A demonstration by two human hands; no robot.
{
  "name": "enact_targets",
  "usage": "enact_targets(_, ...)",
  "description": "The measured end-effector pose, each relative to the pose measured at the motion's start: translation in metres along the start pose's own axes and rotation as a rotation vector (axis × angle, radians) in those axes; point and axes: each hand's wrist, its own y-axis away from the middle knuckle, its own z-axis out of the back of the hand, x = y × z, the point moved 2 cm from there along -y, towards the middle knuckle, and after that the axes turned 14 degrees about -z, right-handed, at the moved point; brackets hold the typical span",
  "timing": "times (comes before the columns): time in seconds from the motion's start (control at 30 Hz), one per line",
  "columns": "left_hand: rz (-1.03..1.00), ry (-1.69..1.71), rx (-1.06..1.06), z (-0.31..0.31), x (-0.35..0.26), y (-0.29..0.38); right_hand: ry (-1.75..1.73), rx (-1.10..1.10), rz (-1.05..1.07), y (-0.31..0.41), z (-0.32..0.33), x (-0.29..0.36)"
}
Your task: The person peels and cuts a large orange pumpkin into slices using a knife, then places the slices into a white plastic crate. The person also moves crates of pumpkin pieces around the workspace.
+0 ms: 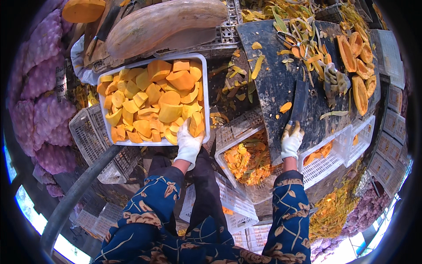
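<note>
My left hand (189, 140), in a white glove, grips an orange pumpkin piece (196, 123) at the lower right corner of a white plastic tray (206, 82). Peeled pumpkin chunks (145, 95) fill the tray. On the right, my gloved right hand (291, 140) is at the handle of a cleaver with a broad dark blade (300, 99), which lies on a black board (260, 43). Above the blade are a metal peeler (290, 39), peel strips and a soiled glove (334, 81). Hollowed pumpkin halves (359, 94) rest along the board's right side.
A whole long pumpkin (165, 26) lies behind the tray, beside a knife (107, 24). A crate of peel and pulp (230, 161) stands between my legs and the board. More crates (324, 168) stand below the board's edge. Purple mesh sacks (43, 109) are piled at left.
</note>
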Motion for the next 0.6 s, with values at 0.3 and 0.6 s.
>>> enact_targets(0.3, -0.017, -0.150, -0.053, -0.009, 0.020, 0.003, -0.484, 0.244, 0.137, 0.077, 0.007, 0.084)
enact_targets(0.6, -0.064, -0.211, 0.199, 0.006, 0.042, 0.031, -0.312, 0.775, 0.373, 0.197, -0.084, 0.158)
